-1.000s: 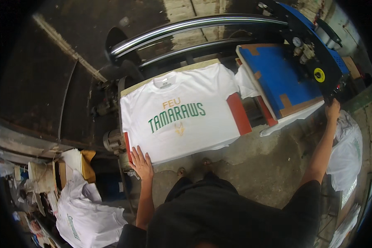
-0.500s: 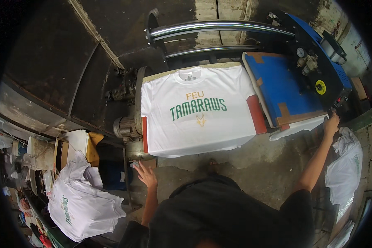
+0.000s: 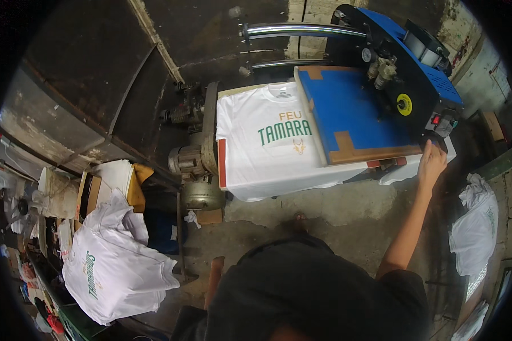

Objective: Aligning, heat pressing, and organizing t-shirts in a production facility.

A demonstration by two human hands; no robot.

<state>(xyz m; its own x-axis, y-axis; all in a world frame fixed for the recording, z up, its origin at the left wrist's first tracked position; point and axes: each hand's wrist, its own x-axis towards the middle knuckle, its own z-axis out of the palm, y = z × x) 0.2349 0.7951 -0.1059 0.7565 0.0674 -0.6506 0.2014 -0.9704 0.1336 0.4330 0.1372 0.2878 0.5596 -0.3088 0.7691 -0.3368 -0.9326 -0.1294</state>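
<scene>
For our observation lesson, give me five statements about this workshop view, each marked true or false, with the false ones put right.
1. The blue panel covers part of the print on the white shirt. True.
2. The right hand is at the near corner of the press. True.
3. The round disc on the press is red. False: the disc is yellow.
4. The white clothing at lower left is plain. False: the clothing there bears printed lettering.
5. The motor stands to the right of the blue panel. False: the motor is to its left.
</scene>
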